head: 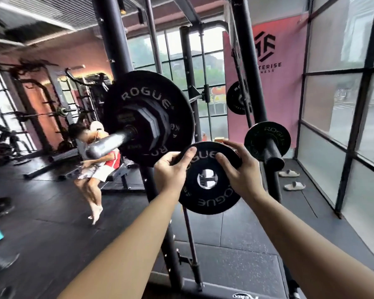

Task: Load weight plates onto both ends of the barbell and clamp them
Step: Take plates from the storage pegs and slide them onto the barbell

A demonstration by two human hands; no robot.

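Note:
I hold a small black ROGUE weight plate in front of me, its centre hole facing the camera. My left hand grips its upper left rim, thumb across the face. My right hand grips the upper right rim. Up and to the left, the barbell sleeve points toward me, carrying a large black ROGUE plate with smaller angular plates stacked in front of it. The held plate sits below and right of the sleeve's end, apart from it.
A storage peg on the rack's right upright holds a small plate; another plate hangs further back. Rack uprights stand close ahead. A person sits on a bench at left. Glass wall on the right, sandals on the floor.

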